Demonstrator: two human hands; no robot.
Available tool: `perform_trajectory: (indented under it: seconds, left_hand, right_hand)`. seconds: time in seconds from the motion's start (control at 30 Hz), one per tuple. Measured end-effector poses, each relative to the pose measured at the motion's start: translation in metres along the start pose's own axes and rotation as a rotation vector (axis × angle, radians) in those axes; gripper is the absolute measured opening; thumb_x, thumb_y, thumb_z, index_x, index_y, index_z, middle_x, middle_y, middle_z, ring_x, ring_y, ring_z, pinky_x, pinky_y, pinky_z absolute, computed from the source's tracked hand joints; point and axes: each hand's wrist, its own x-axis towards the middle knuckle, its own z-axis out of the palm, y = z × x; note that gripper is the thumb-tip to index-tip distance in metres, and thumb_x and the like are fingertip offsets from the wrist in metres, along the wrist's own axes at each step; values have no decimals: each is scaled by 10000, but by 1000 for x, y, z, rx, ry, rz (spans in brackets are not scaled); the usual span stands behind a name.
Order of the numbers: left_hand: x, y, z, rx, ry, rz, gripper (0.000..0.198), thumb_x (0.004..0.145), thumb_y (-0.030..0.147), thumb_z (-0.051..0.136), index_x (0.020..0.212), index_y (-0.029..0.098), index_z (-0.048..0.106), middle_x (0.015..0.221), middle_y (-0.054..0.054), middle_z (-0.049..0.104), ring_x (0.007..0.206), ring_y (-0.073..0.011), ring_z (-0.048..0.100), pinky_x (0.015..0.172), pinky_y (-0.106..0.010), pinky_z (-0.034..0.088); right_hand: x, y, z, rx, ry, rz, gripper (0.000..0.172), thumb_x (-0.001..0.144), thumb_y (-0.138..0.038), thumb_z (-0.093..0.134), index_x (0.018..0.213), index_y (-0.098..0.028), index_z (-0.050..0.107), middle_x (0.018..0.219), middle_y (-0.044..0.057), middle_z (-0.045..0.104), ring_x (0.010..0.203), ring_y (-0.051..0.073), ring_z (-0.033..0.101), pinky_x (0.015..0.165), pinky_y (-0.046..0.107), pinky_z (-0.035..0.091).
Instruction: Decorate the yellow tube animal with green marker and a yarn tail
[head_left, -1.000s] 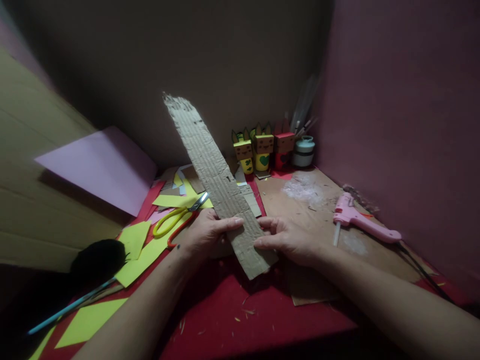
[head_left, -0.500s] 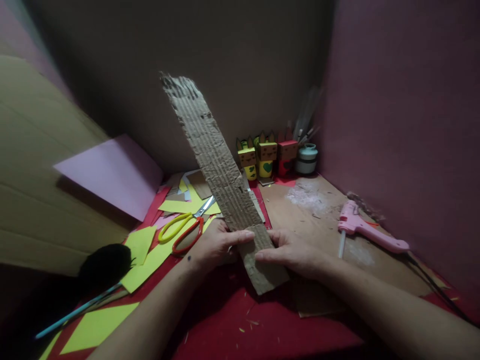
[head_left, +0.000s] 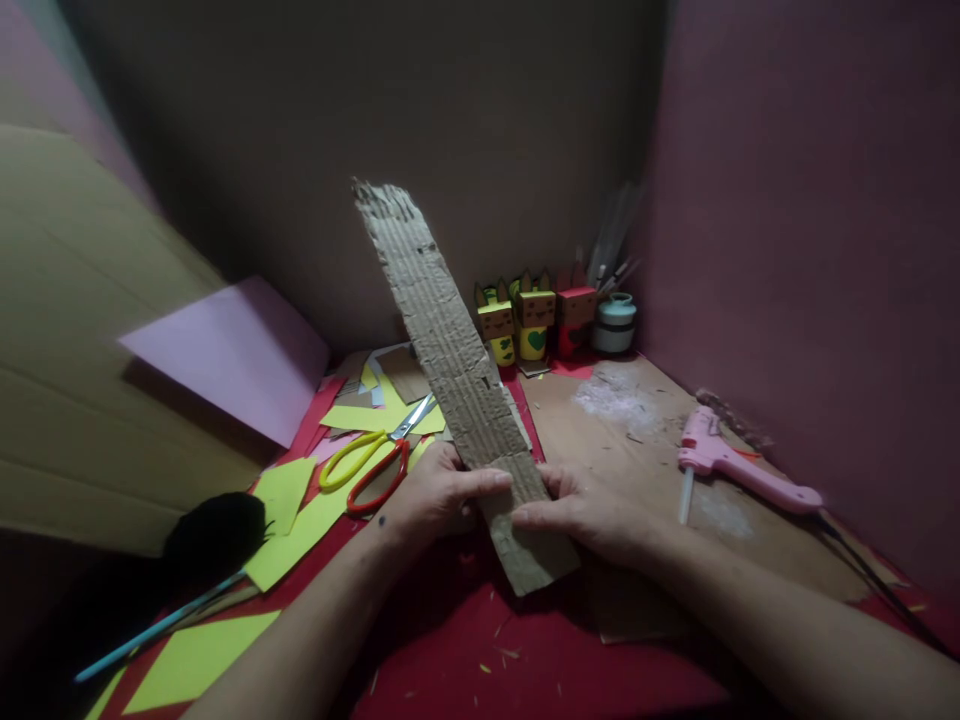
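A long strip of corrugated cardboard (head_left: 465, 370) slants up and away to the left, its far end frayed and its ribs showing. My left hand (head_left: 446, 490) grips it near the lower end, thumb lying across the face and fingers tucked behind. On the opposite edge my right hand (head_left: 581, 505) pinches the same strip, thumb on top, its other fingers partly hidden. Just left of my left hand lie scissors (head_left: 379, 465) with one yellow and one red handle, blades pointing toward the strip.
A pink glue gun (head_left: 742, 465) with a cord rests on a brown cardboard sheet (head_left: 585, 460) at right. Small box-headed paper figures (head_left: 534, 320) and a teal jar (head_left: 615, 325) stand behind. Yellow paper pieces (head_left: 202, 655), a blue stick (head_left: 157, 628) and a black ball (head_left: 217, 530) lie left.
The far end of the cardboard strip has dipped and swung slightly to the right. Both hands keep their hold at nearly the same place.
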Motion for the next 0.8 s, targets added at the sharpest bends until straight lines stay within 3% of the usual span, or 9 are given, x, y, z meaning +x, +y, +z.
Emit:
perform_trajectory:
  seconds: [0.3, 0.47, 0.67, 0.8]
  left_hand:
    - [0, 0, 0, -38, 8, -17, 250, 638, 212, 833, 842, 87, 762, 749, -134, 753, 670, -243, 692, 645, -330, 536]
    - [0, 2, 2, -91, 3, -29, 271, 633, 251, 827, 845, 96, 765, 771, -134, 761, 667, -255, 708, 654, -350, 549]
    - [-3, 9, 1, -120, 22, -18, 257, 642, 271, 825, 831, 107, 765, 748, -121, 754, 663, -251, 706, 641, -350, 549]
    - [-4, 9, -3, -111, 40, 17, 233, 631, 267, 854, 779, 112, 762, 710, -90, 731, 660, -207, 684, 657, -308, 530]
  right_hand:
    - [1, 0, -2, 45, -31, 5, 376, 639, -233, 802, 998, -142, 736, 771, 35, 715, 683, 148, 637, 682, 272, 482]
    - [3, 3, -4, 108, -77, -83, 483, 756, -495, 756, 1057, -121, 706, 824, 68, 717, 721, 157, 653, 715, 281, 495]
    - [3, -1, -5, 205, -330, 4, 690, 862, -699, 501, 1213, -109, 572, 938, 154, 691, 784, 227, 691, 730, 400, 557]
    - [3, 1, -8, 208, -395, 47, 624, 850, -673, 547, 1086, -100, 611, 832, 125, 701, 647, 191, 683, 671, 374, 560]
